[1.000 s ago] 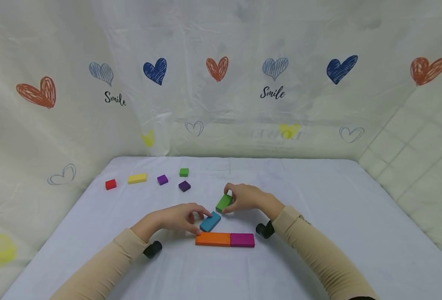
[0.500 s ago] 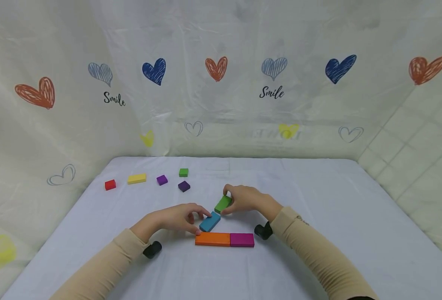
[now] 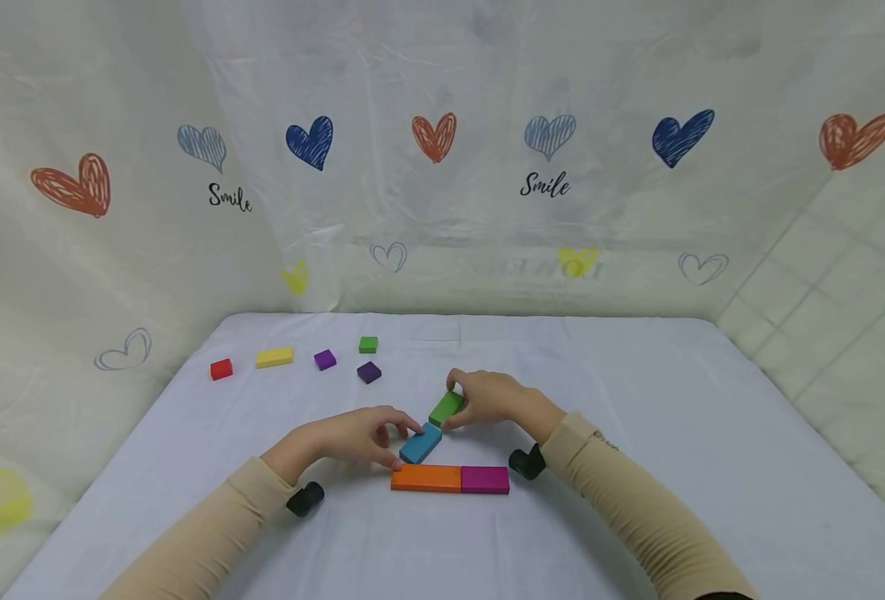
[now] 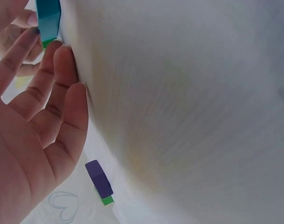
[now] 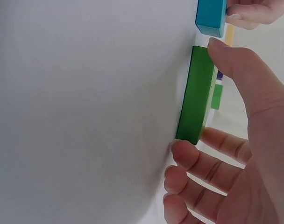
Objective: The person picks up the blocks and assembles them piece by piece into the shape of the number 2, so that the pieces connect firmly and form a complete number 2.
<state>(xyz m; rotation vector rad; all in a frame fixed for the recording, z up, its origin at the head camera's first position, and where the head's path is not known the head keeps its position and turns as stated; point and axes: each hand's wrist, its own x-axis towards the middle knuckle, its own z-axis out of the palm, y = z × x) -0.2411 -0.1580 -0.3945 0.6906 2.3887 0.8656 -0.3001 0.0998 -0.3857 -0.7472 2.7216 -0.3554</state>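
In the middle of the table, my left hand (image 3: 352,435) holds a blue block (image 3: 420,444) by its ends, index finger at the far end and thumb at the near one. My right hand (image 3: 491,396) pinches a green block (image 3: 445,409) lengthwise; its thumb and fingers (image 5: 185,153) are at opposite ends in the right wrist view. Both blocks slant up to the right, with the green one just beyond the blue. A narrow gap parts them in the right wrist view. Nearer me, an orange block (image 3: 426,478) and a magenta block (image 3: 485,480) lie end to end in a row.
Towards the back left of the white-covered table (image 3: 637,467) lie a red block (image 3: 221,369), a yellow block (image 3: 274,357), a purple block (image 3: 325,360), a dark purple block (image 3: 369,372) and a small green block (image 3: 368,344). A heart-printed curtain (image 3: 472,225) hangs behind.
My right hand has brought the green block slightly nearer, towards the blue block's far end. The left hand and the other blocks have stayed in place.
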